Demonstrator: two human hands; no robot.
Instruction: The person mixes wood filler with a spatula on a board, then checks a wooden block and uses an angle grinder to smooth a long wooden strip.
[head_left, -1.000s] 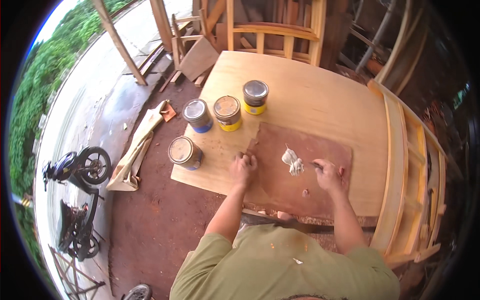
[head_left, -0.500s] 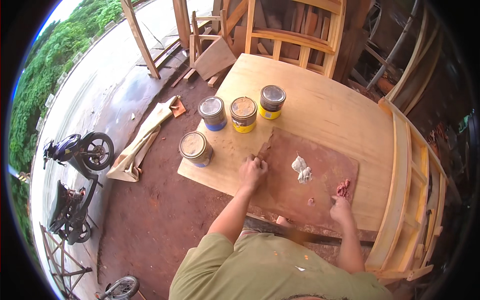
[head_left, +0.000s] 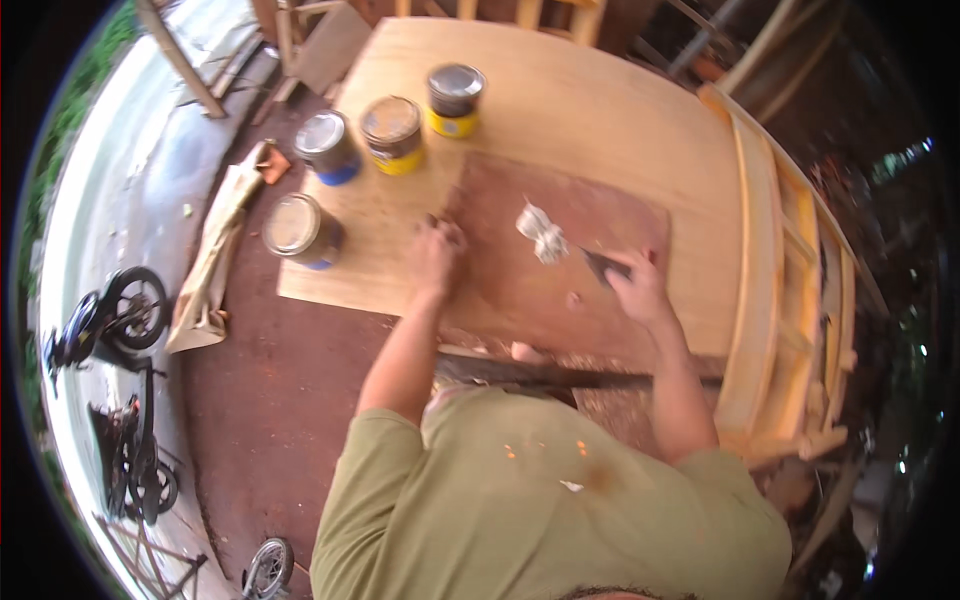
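My left hand (head_left: pixel 438 254) grips the left edge of a brown board (head_left: pixel 510 300) lying on a pale plywood sheet (head_left: pixel 650 105), its fingers curled there. A dark-bladed scraper (head_left: pixel 603 268) is in my right hand (head_left: pixel 637 285), over the board's right half, with the blade pointing toward a white paste blob (head_left: pixel 543 233). A small pink dab (head_left: pixel 574 300) sits lower on the board, and more pink shows behind my right hand. Cans with blue or yellow bands (head_left: pixel 391 135) stand left of and beyond the board. The picture is blurred.
Wooden frames (head_left: pixel 760 300) line the sheet's right side, with timber behind. To the left are a crumpled tan cloth (head_left: pixel 210 270) on red-brown ground, parked motorbikes (head_left: pixel 130 310), a wet pale pavement and greenery. A wooden post (head_left: pixel 180 60) rises at upper left.
The view has shifted, so the table sits higher in it. My right hand went down to the pink paste, then came slightly forward, the scraper's blade now showing. My left hand stays at the board's edge.
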